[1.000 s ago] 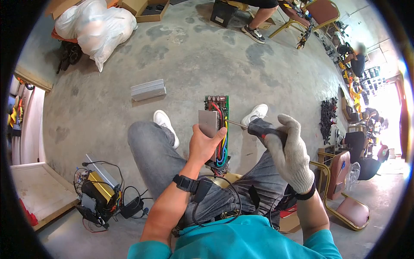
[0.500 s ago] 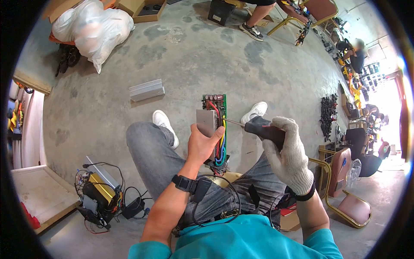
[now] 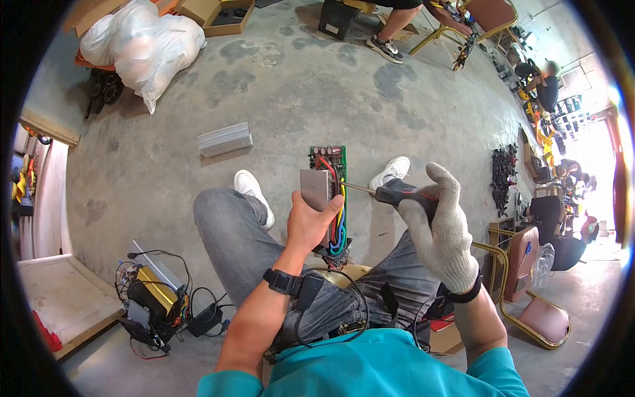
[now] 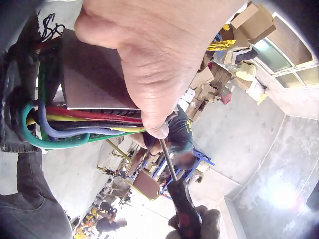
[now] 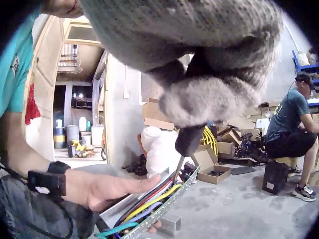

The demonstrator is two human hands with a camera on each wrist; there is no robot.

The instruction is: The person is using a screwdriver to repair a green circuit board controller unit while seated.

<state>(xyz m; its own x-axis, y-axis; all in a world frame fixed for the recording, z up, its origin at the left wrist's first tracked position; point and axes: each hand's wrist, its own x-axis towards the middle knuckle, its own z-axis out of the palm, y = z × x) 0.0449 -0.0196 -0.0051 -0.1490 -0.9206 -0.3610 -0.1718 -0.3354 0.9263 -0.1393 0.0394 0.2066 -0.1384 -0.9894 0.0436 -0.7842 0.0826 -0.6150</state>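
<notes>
A green circuit board [image 3: 344,159] with a flat grey metal plate [image 3: 315,185] and red, yellow, blue and green wires stands between the person's legs. The bare left hand [image 3: 309,221] grips plate and board, its thumb along the wire side. In a knitted glove, the right hand [image 3: 446,231] holds the dark handle of a screwdriver [image 3: 395,193]; the shaft points left into the board's side beside the left thumb. The left wrist view shows the shaft [image 4: 168,160] close to the thumb tip. The screwdriver's tip is hidden among the parts.
A ribbed silver metal case [image 3: 225,139] lies on the floor beyond the left knee. Electronics with a gold casing [image 3: 157,288] and cables lie at the lower left. White bags [image 3: 149,53] and an open carton [image 3: 221,16] are at the upper left, chairs [image 3: 522,264] on the right.
The right hand's upper fingers curled over the screwdriver handle, then lifted up off it again. The board and left hand have shifted very slightly left in the head view.
</notes>
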